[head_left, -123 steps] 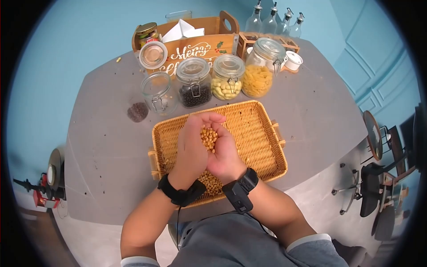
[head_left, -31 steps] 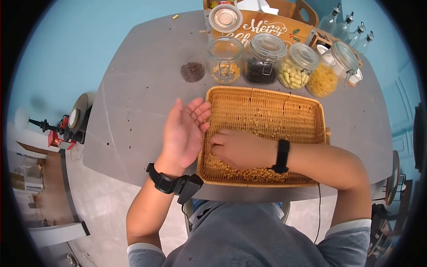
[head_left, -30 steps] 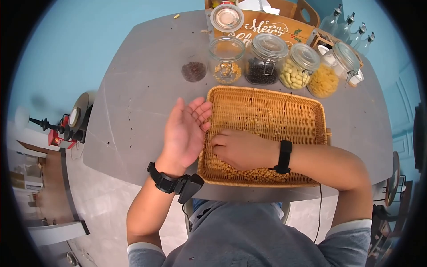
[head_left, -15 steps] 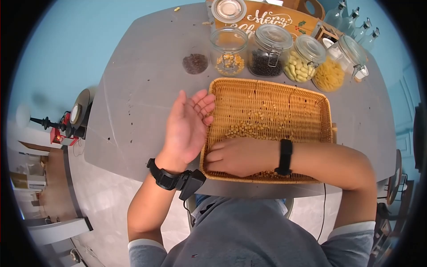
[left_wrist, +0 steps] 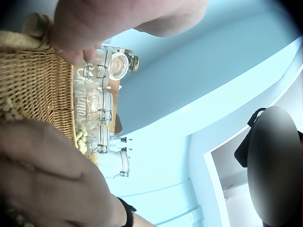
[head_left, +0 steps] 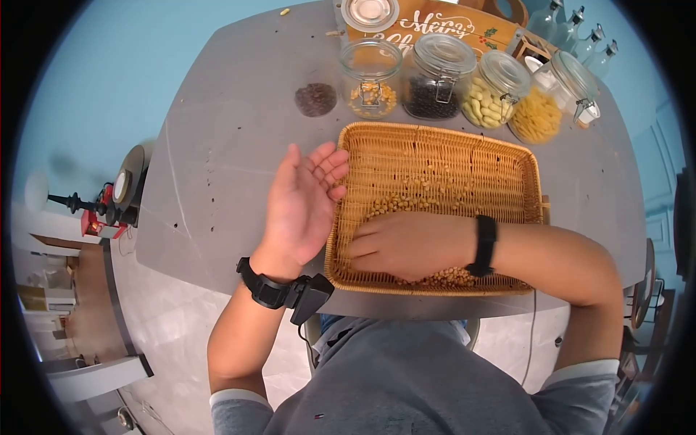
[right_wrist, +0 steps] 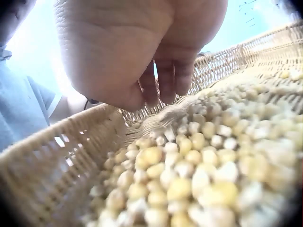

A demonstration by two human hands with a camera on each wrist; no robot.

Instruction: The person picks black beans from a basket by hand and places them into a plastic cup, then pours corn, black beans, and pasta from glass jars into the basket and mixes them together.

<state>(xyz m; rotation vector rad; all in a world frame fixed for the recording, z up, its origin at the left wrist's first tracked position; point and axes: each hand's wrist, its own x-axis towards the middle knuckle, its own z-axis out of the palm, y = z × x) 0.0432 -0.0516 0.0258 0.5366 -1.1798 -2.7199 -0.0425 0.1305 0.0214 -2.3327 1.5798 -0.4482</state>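
Observation:
A rectangular wicker basket (head_left: 435, 130) holds loose corn kernels (right_wrist: 189, 175), mostly gathered along its near side, with a thinner strip of kernels (head_left: 402, 206) in the middle. My right hand (head_left: 413, 246) reaches into the basket from the right, palm down. In the right wrist view its fingers (right_wrist: 165, 78) point down to the woven bottom beside the heap, and no kernels show in its grasp. My left hand (head_left: 303, 203) stays by the basket's left rim, palm up, fingers extended and holding nothing. A swing-top jar (head_left: 371, 80) behind the basket contains some kernels, its lid (head_left: 370, 13) tipped back.
Beyond the basket stand jars of black beans (head_left: 433, 98), pale peanut-like pieces (head_left: 487, 105) and yellow pasta (head_left: 535, 119). A container of dark red beans (head_left: 315, 100) sits left of the kernel jar. A wooden crate (head_left: 449, 22) and glass bottles (head_left: 580, 36) are farther back.
Four seconds ago both hands were cupped together round kernels; now they are apart and the open jar has kernels in it. Lately my right hand dipped nearer, then shifted right; the left hand stayed.

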